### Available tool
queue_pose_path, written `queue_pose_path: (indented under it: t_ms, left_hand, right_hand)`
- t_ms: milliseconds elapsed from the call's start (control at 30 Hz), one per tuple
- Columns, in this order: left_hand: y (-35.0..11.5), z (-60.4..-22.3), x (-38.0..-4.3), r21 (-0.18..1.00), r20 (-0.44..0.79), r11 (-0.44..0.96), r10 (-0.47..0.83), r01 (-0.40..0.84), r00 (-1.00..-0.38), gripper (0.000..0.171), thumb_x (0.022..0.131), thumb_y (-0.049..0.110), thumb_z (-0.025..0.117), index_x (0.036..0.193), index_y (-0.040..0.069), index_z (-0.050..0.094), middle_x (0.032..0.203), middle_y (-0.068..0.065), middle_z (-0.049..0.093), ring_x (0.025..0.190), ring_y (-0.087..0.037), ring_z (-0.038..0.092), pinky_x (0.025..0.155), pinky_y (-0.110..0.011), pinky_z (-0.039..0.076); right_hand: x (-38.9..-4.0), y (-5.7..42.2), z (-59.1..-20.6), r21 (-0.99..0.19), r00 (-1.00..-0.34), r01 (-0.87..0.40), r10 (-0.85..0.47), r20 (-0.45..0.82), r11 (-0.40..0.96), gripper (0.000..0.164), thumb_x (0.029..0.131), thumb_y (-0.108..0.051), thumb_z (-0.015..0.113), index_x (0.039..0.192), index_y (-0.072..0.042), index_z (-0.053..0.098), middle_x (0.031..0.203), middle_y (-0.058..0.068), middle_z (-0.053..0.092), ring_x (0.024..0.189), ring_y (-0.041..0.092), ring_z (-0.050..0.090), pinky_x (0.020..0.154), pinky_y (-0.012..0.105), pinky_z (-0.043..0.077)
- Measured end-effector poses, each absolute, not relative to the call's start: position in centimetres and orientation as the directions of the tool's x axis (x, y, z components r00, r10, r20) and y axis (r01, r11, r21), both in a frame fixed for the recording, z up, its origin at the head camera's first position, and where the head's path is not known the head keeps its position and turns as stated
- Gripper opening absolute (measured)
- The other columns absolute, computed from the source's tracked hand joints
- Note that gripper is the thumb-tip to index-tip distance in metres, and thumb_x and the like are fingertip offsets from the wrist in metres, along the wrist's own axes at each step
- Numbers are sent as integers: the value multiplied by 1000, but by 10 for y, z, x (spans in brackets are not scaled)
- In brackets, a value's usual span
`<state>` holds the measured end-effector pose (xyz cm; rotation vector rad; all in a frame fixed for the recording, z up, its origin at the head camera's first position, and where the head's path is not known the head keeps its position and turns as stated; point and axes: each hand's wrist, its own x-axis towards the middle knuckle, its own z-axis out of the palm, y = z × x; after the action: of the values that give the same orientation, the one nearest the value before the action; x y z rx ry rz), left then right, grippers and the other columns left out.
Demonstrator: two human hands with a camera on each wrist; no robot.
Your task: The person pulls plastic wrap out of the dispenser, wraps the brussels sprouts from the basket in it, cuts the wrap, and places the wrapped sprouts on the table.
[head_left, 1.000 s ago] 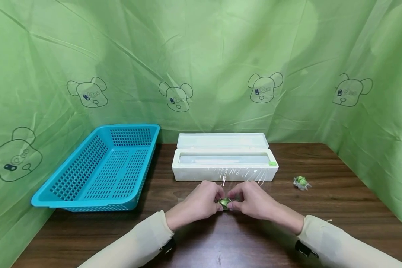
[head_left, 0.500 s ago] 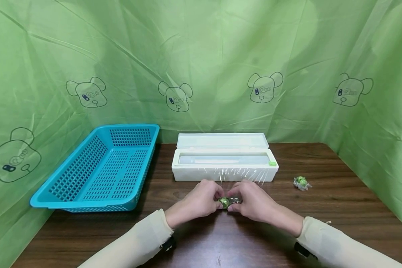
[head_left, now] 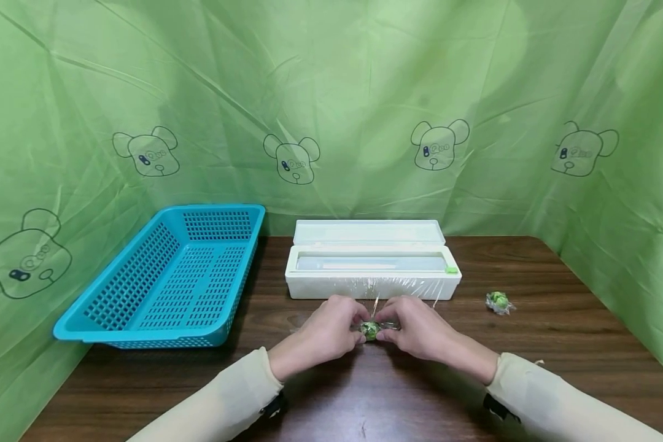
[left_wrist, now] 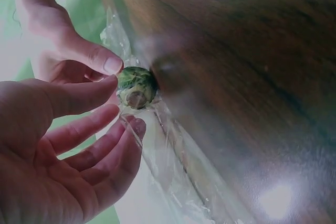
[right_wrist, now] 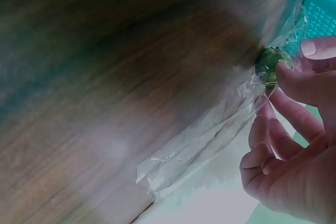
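A Brussels sprout [head_left: 370, 330] in clear cling film lies low over the table, in front of the white dispenser. My left hand [head_left: 331, 328] and right hand [head_left: 417, 326] hold it from either side, thumbs and fingertips right at the sprout and its film. In the left wrist view, the pale cut stem of the sprout [left_wrist: 136, 87] faces the camera, and a sheet of cling film [left_wrist: 181, 169] trails past my fingertips. From the right wrist, my right thumb is against the sprout [right_wrist: 271, 66], with film [right_wrist: 194, 140] stretching away beneath. A thin strand of film runs toward the dispenser.
The white cling film dispenser [head_left: 372, 290] stands behind my hands, lid raised, a green slider [head_left: 451, 270] at its right end and film hanging over its front. A second wrapped Brussels sprout [head_left: 498, 300] sits to the right. A blue basket [head_left: 210, 336] stands on the left.
My right fingers moved slightly outward from the sprout, then back close to it. The sprout has turned a little, and a film strand now shows more clearly between it and the dispenser.
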<state>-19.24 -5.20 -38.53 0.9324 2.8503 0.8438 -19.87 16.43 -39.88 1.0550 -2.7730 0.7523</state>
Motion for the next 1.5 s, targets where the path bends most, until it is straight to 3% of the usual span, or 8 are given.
queue_pose_path:
  t_ms: [300, 733, 1067, 1500]
  left_hand:
    - [-49, -388, -200, 474, 134, 678, 574, 561, -808, 17, 80, 3, 89, 94, 9, 80, 76, 7, 69, 71, -3, 60, 67, -22, 50]
    - [-47, -389, -206, 484, 81, 717, 534, 502, -842, 16, 81, 1, 87, 91, 11, 79, 73, 8, 67, 68, -5, 58, 64, -24, 50]
    - [-50, -384, -204, 468, 115, 708, 545, 529, -830, 21, 81, 3, 88, 100, 10, 81, 93, 4, 76, 89, -9, 67, 77, -28, 55]
    - [-43, -388, -213, 464, 117, 721, 527, 515, -842, 21, 80, 4, 90, 97, 7, 80, 83, 4, 73, 76, -5, 63, 70, -23, 53]
  right_hand:
    - [-202, 164, -400, -416, -748, -657, -612, 255, 629, 23, 85, -14, 89, 107, -10, 84, 98, -3, 73, 89, 15, 66, 75, 32, 54]
    - [-203, 161, -402, -404, -753, -656, -584, 302, 638, 29, 76, -14, 96, 102, -11, 85, 96, -4, 75, 91, 15, 67, 78, 35, 54]
    - [-207, 160, -403, -383, -759, -651, -581, 295, 656, 21, 82, -13, 92, 101, -13, 85, 93, -7, 73, 87, 15, 66, 75, 34, 54]
    - [-215, 161, -405, -405, -750, -658, -601, 277, 634, 17, 86, -10, 87, 103, -11, 84, 92, -4, 73, 85, 15, 65, 76, 34, 52]
